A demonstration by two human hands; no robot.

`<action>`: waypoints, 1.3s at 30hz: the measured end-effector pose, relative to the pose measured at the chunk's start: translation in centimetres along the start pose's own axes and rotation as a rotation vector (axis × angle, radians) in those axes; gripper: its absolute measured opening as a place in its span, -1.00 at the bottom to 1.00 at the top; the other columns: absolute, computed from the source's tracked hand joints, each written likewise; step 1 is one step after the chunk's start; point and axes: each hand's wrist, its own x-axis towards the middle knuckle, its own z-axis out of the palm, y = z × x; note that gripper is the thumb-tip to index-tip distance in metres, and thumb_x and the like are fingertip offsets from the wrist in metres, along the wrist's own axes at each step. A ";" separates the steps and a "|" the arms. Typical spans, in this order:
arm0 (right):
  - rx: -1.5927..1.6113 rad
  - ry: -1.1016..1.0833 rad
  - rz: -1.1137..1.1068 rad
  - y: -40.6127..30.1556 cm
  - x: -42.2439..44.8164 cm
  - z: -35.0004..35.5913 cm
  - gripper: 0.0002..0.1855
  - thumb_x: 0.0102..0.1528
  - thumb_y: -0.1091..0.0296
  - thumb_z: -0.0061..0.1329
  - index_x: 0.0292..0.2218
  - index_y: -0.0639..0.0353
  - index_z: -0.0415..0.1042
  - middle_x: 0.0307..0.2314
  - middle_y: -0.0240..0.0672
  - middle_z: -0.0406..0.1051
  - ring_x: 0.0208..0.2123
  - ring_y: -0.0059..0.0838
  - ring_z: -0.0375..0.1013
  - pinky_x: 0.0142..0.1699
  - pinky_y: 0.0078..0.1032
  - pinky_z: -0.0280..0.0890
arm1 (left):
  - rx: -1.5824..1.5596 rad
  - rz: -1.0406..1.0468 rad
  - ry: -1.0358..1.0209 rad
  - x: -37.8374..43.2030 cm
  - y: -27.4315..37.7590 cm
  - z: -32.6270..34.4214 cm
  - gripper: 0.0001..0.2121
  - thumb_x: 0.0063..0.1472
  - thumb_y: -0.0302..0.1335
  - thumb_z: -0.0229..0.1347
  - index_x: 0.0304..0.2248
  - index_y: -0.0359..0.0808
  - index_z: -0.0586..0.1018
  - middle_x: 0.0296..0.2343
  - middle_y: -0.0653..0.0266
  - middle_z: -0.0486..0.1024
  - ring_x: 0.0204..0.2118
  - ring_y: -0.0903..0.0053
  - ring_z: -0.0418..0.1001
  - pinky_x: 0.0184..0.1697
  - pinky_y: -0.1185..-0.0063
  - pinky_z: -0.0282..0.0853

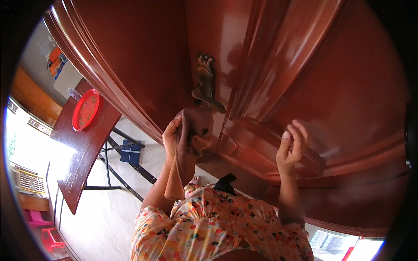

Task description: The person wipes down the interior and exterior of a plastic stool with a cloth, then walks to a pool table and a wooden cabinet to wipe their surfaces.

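Note:
A brown cloth (186, 153) hangs from my left hand (170, 135), pinched between thumb and fingers, with one end draped down along the forearm. Just beyond the cloth, a dark metal door handle (207, 84) with a lever is mounted on a glossy reddish-brown panelled door (156, 58). My right hand (292, 145) is raised at the right in front of the door's moulding (261, 137), fingers loosely curled and apart, holding nothing. Whether its fingertips touch the door surface I cannot tell.
At the left stands a folding table (98, 137) bearing a red round tray (86, 110) and a clear plastic bottle (74, 94). A dark blue box (130, 152) sits among the table's metal legs. Red and pink plastic stools (52, 239) are at lower left.

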 end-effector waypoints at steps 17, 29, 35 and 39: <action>-0.798 0.070 -0.320 5.7 1.7 2.7 -0.47 0.10 0.04 -0.42 0.08 0.00 -0.02 0.08 -0.32 -0.11 0.15 -0.19 -0.34 0.14 -0.14 -0.62 | 1.315 1.120 -0.090 11.3 -2.5 5.9 -0.76 0.15 -0.45 -0.14 -0.30 -0.48 0.38 -0.25 -0.08 0.24 -0.18 0.09 0.16 -0.05 0.36 0.02; -0.795 0.063 -0.318 5.9 1.5 2.7 -0.42 0.08 0.00 -0.39 0.08 0.00 -0.04 0.09 -0.31 -0.15 0.16 -0.18 -0.36 0.14 -0.13 -0.63 | 1.495 1.328 -0.311 11.5 -1.6 5.4 -0.79 0.03 -0.55 -0.05 -0.30 -0.45 0.40 -0.19 0.02 0.25 -0.04 0.07 0.07 0.01 0.29 0.01; -0.794 0.065 -0.322 6.0 1.5 2.5 -0.42 0.07 0.01 -0.38 0.08 0.01 -0.03 0.09 -0.31 -0.14 0.15 -0.18 -0.36 0.14 -0.13 -0.63 | 1.609 1.386 -0.387 11.6 -1.3 5.2 -0.79 -0.05 -0.57 -0.01 -0.35 -0.45 0.42 -0.17 0.01 0.24 -0.08 0.08 0.12 -0.05 0.30 0.11; -0.789 0.063 -0.328 5.7 1.6 2.6 -0.43 0.07 0.01 -0.37 0.08 0.01 -0.03 0.09 -0.31 -0.14 0.15 -0.18 -0.36 0.14 -0.13 -0.63 | 1.543 1.335 -0.182 12.6 -1.0 5.2 -0.81 -0.01 -0.55 -0.02 -0.37 -0.48 0.44 -0.23 -0.03 0.28 -0.13 0.09 0.19 -0.10 0.33 0.18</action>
